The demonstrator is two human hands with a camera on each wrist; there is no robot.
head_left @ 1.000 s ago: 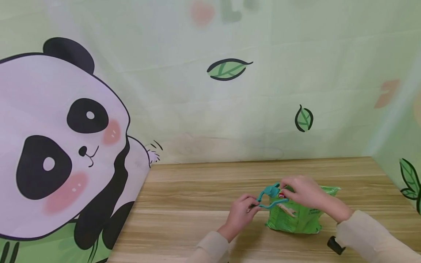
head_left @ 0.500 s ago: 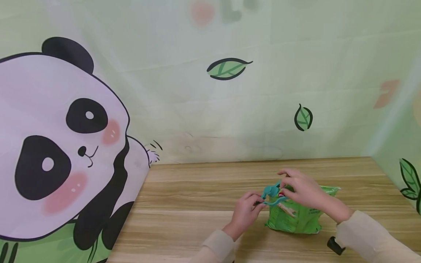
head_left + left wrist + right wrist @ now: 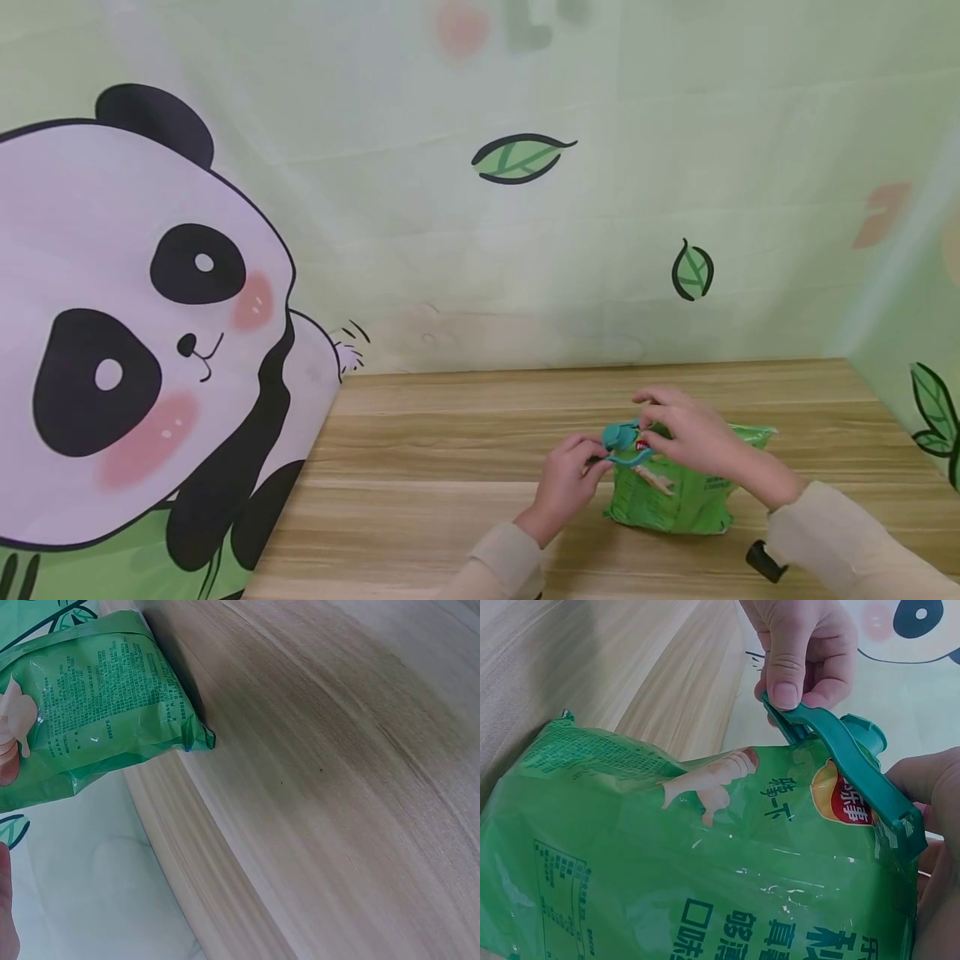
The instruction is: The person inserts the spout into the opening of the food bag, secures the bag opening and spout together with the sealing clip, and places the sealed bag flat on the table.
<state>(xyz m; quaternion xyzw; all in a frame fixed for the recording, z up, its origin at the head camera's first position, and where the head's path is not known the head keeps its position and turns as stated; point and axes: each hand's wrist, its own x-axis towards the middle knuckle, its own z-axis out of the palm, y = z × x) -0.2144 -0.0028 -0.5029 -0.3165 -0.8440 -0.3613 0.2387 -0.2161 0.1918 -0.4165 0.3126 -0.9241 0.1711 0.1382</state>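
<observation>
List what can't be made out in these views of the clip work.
Head: the right grip hides one end of the teal clip; the dark object by the right sleeve is too small to identify.
Right wrist: the right edge cuts off part of the right grip; the clip's far side is mostly behind its near arm and the green bag.
Left wrist: the left edge cuts off the bag; small print too fine to read.

That shiny green bag [image 3: 675,504], creased and dark-lettered, with a red-and-yellow badge, rests on the worktop [image 3: 420,433]. Across one end sits a teal clip [image 3: 847,752] with a round spout, its front arm partly overlapping the badge, its arms parted at one tip.
</observation>
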